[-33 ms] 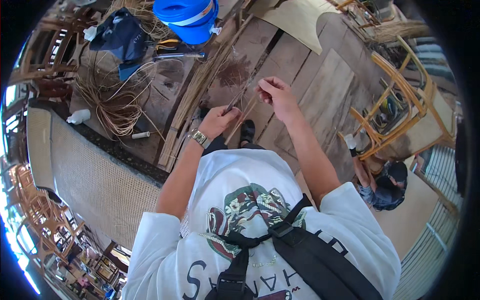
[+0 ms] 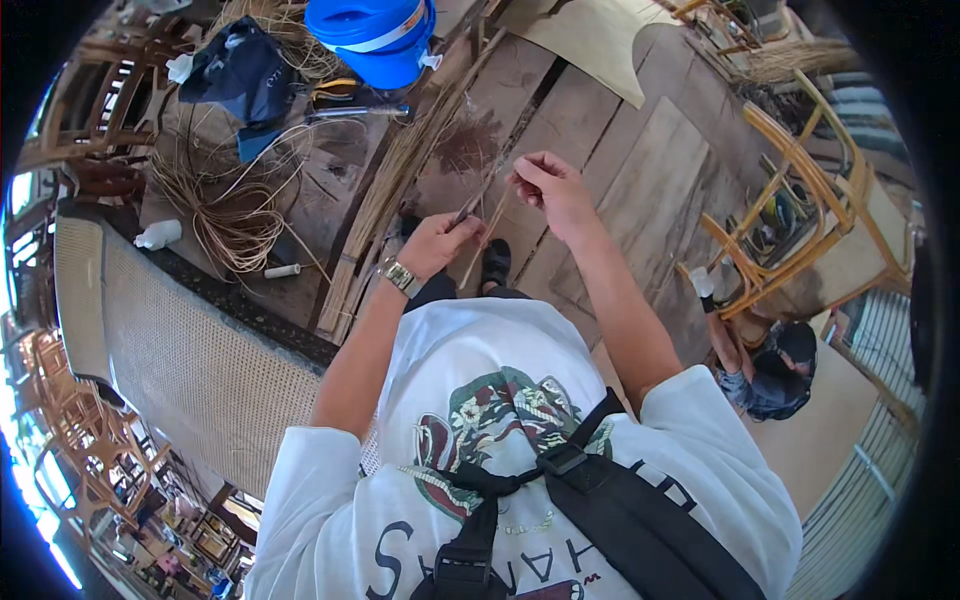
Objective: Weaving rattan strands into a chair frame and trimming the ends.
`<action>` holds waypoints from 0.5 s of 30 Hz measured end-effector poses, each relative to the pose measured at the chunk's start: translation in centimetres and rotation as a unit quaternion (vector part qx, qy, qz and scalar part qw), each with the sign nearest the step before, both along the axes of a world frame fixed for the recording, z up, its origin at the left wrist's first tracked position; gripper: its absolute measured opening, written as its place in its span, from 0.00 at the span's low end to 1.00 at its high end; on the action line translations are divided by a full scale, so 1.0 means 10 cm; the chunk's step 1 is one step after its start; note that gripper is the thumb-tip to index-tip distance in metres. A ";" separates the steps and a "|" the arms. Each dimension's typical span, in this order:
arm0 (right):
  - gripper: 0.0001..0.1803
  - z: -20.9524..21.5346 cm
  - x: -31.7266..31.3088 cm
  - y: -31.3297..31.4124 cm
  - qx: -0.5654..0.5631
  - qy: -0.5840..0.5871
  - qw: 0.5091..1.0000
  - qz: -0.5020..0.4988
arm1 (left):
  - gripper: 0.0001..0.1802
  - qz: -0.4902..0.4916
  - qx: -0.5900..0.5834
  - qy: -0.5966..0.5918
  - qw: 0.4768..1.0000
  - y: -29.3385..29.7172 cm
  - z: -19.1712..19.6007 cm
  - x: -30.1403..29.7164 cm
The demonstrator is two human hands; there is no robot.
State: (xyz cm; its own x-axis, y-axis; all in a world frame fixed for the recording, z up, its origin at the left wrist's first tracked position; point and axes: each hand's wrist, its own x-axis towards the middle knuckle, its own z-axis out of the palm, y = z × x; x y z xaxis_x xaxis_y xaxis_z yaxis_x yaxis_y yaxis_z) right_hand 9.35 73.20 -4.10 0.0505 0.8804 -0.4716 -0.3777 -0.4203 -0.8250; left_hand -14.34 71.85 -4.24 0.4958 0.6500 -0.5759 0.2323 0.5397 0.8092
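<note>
My left hand [image 2: 438, 240], with a metal watch on its wrist, is closed around a thin rattan strip [image 2: 490, 218] held in front of my chest. My right hand [image 2: 548, 188] pinches the upper end of the same strip between thumb and fingers, a little above and to the right of the left hand. The strip hangs down between the two hands over the plank floor. Whether the left hand also holds a small tool I cannot tell.
A blue bucket [image 2: 380, 35] and a dark cloth [image 2: 240, 70] lie ahead. Loose coils of rattan [image 2: 230, 210] and a bundle of long strips [image 2: 385, 195] lie to the left, beside a woven cane panel [image 2: 180, 350]. To the right stands a rattan chair frame [image 2: 790, 220], with another person [image 2: 770, 370] crouched below it.
</note>
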 end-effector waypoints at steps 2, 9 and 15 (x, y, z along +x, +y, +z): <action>0.07 0.05 -0.05 0.04 0.014 0.018 0.999 0.028 | 0.13 -0.044 -0.054 -0.015 0.997 0.00 0.10 0.03; 0.08 0.19 -0.31 0.00 0.022 0.020 0.998 0.049 | 0.09 0.067 -0.033 -0.089 0.993 -0.09 0.31 0.15; 0.07 0.12 -0.56 -0.15 0.045 0.005 0.998 0.044 | 0.13 0.116 -0.002 -0.024 0.993 -0.16 0.19 0.04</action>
State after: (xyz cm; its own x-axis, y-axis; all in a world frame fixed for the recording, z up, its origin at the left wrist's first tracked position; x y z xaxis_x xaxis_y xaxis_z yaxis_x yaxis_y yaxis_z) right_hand 3.72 71.65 -2.91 -0.0332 0.9201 -0.3903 -0.3520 -0.3762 -0.8570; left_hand -13.91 70.23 -2.36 0.3599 0.7479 -0.5577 0.0631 0.5769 0.8144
